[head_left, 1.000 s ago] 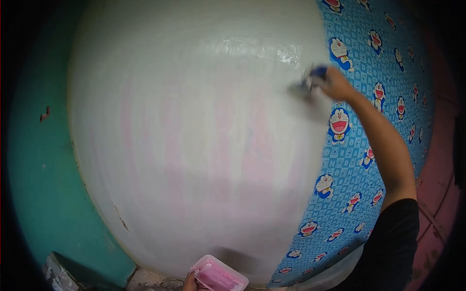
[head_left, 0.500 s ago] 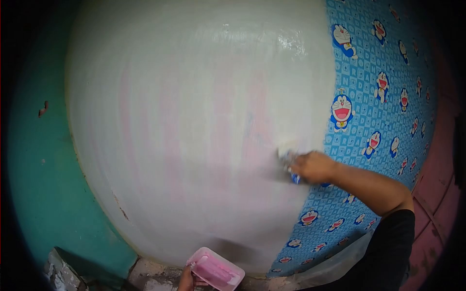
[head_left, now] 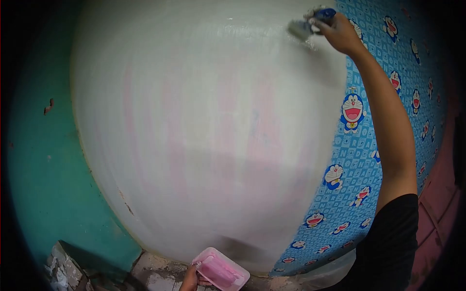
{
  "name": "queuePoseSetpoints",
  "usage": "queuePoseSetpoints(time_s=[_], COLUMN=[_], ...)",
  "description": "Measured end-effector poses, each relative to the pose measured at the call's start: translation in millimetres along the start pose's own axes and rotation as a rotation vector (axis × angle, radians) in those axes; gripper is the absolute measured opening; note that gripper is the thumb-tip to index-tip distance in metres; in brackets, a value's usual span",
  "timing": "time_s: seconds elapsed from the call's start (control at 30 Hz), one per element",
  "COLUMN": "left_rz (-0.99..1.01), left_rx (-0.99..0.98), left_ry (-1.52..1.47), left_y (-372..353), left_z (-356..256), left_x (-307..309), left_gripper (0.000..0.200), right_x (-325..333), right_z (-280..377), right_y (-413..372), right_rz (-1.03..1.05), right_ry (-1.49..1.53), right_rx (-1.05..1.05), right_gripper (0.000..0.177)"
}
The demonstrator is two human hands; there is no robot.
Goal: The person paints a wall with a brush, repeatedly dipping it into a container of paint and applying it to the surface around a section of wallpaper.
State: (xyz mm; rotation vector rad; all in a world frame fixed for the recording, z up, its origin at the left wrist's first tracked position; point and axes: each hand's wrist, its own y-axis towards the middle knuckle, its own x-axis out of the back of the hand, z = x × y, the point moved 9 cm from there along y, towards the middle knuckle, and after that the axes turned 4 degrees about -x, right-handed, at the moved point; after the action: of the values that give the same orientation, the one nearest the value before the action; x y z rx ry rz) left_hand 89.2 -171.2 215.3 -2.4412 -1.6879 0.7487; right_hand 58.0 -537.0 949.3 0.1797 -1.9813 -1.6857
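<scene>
High up, my right hand is wrapped round the blue handle of a wide brush, whose blurred bristles lie at the whitish wall. The wall shows faint pink streaks and a wet shine near the brush. At the bottom, my left hand grips the left edge of a pink tray with whitish-pink residue inside. Blue wallpaper with cartoon cats covers the wall on the right, behind my right arm.
A teal wall stands at the left. Broken, crumpled debris sits in the lower left corner. Clear plastic sheeting lies below the wallpaper. A reddish panelled surface is at the far right.
My right hand has moved up the wall with the brush, from mid-height to near the top. My left hand still holds the tray low down. The view has shifted slightly.
</scene>
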Motion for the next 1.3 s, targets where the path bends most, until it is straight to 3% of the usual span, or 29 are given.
queuePoseSetpoints(time_s=[0.13,0.17,0.2,0.23,0.27,0.3,0.4,0.47,0.57,0.67,0.8,0.87,0.93,1.0,1.07,1.13,1.2,1.23,1.3], left_rz=[-0.016,-0.019,-0.023,-0.031,-0.037,-0.044,-0.070,-0.080,-0.094,-0.109,-0.157,-0.186,-0.199,-0.196,-0.235,-0.271,-0.253,-0.238,-0.212], left_rx=[-0.016,-0.020,-0.026,-0.031,-0.039,-0.044,-0.057,-0.061,-0.065,-0.075,-0.079,-0.126,-0.116,-0.046,-0.066,-0.075,-0.097,-0.115,-0.149], left_ry=[0.011,0.013,0.015,0.015,0.013,0.011,0.007,0.005,0.006,0.007,0.002,-0.026,-0.043,-0.045,-0.061,-0.077,-0.072,-0.072,-0.076], left_y=[0,0,0,1,2,2,4,7,10,9,10,18,18,8,13,18,19,20,22], left_z=[2,1,1,1,1,1,1,-1,-3,-4,-1,9,7,-2,-10,-14,-20,-27,-37], left_x=[7,10,13,17,20,25,38,44,51,57,70,88,100,105,117,130,141,146,155], left_gripper=[0.062,0.062,0.063,0.063,0.063,0.063,0.064,0.065,0.065,0.066,0.068,0.069,0.069,0.069,0.064,0.059,0.059,0.059,0.060], right_x=[-26,-44,-74,-98,-120,-143,-163,-167,-169,-160,-172,-180,-175,-162,-136,-106,-82,-82,-110], right_z=[-6,-2,5,6,11,7,62,86,94,125,114,99,103,92,84,90,126,131,135], right_y=[-17,-42,-72,-111,-152,-199,-319,-346,-317,-250,-166,-129,-88,-35,23,76,96,99,95], right_rz=[-0.073,-0.035,0.215,0.251,0.435,0.672,0.761,0.894,1.197,1.038,0.846,0.793,0.743,0.566,0.421,0.152,-0.126,-0.209,-0.100], right_ry=[-0.547,-0.587,-0.726,-0.795,-0.868,-0.833,-0.526,-0.441,-0.181,0.211,0.238,0.280,0.227,0.006,-0.046,0.023,-0.256,-0.320,-0.462], right_rx=[0.194,0.137,0.167,0.369,0.319,0.276,0.455,0.358,-0.041,0.026,0.008,-0.118,0.015,0.205,-0.012,0.072,0.252,0.189,0.155], right_gripper=[0.028,0.031,0.037,0.032,0.027,0.026,0.029,0.030,0.026,0.021,0.015,0.016,0.015,0.016,0.018,0.020,0.021,0.022,0.025])
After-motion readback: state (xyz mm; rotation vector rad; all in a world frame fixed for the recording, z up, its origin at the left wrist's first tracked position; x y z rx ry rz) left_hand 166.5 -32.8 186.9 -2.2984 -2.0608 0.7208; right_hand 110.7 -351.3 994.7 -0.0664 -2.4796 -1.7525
